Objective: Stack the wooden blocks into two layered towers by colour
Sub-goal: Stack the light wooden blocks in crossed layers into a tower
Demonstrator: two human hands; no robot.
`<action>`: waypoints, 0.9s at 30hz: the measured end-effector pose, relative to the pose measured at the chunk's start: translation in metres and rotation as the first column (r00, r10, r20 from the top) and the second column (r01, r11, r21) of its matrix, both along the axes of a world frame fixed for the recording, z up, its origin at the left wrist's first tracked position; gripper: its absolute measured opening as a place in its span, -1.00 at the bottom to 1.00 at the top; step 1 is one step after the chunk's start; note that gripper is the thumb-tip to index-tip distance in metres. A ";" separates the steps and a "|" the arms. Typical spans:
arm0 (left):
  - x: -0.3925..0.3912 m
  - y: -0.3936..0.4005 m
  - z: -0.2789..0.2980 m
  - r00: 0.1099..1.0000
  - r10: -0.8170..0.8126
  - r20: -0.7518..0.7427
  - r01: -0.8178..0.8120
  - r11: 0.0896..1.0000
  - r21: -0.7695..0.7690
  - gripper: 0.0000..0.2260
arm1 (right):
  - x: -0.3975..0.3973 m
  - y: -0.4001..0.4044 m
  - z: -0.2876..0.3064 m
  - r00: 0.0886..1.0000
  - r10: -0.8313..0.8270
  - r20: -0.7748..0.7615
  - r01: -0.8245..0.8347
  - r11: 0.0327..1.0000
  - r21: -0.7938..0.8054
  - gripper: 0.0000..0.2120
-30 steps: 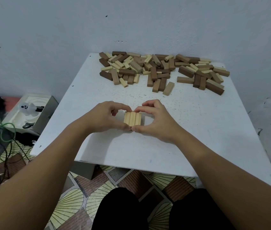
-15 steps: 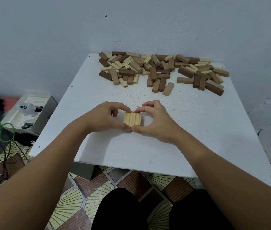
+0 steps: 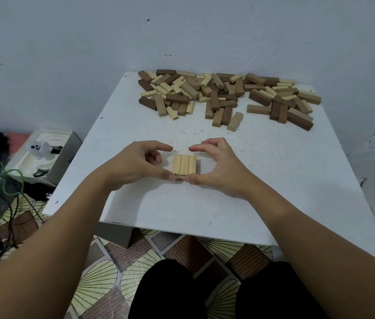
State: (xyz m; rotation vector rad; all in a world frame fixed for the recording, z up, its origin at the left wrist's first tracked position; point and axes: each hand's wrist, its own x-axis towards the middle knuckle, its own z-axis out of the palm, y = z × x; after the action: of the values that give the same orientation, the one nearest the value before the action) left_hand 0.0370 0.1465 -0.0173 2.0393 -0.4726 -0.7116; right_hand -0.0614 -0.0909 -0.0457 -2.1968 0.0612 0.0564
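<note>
While both thumbs touch the pale row [image 3: 184,164], left hand [image 3: 136,165] and right hand [image 3: 218,166] grasp nothing; an uneven nudge could skew this first layer

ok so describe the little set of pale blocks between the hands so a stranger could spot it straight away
On the white table, look at the near middle, well in front of the mixed block pile by the wall. Between the left hand and right hand lies a row of three pale blocks. Unlike the scattered pile, they lie neatly side by side, all one light colour.
</note>
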 end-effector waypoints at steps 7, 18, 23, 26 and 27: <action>0.006 0.005 0.000 0.999 0.027 -0.031 -0.027 1.000 0.001 -0.48 | -0.001 -0.004 -0.001 1.000 0.001 -0.018 -0.001 1.000 -0.022 -0.24; 0.010 0.006 0.004 0.991 -0.034 -0.130 0.034 0.999 -0.003 -0.43 | 0.000 -0.005 -0.001 1.000 0.002 -0.028 -0.003 0.999 -0.033 -0.25; 0.012 0.004 0.006 0.986 -0.053 -0.157 0.051 0.999 -0.019 -0.35 | 0.001 -0.005 -0.002 1.000 0.003 -0.027 -0.004 1.000 -0.023 -0.31; 0.010 -0.002 0.006 0.989 -0.058 -0.138 0.059 0.998 -0.001 -0.36 | 0.001 -0.004 -0.003 1.000 -0.008 -0.012 0.008 1.000 -0.016 -0.35; 0.009 -0.004 0.006 0.990 -0.057 -0.129 0.058 0.998 0.001 -0.38 | 0.001 -0.004 -0.003 1.000 -0.010 -0.011 0.010 1.000 -0.012 -0.36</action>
State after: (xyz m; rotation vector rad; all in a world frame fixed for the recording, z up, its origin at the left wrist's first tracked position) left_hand 0.0460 0.1428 -0.0115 1.9761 -0.4567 -0.8740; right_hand -0.0606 -0.0949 -0.0487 -2.2083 0.0786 0.0626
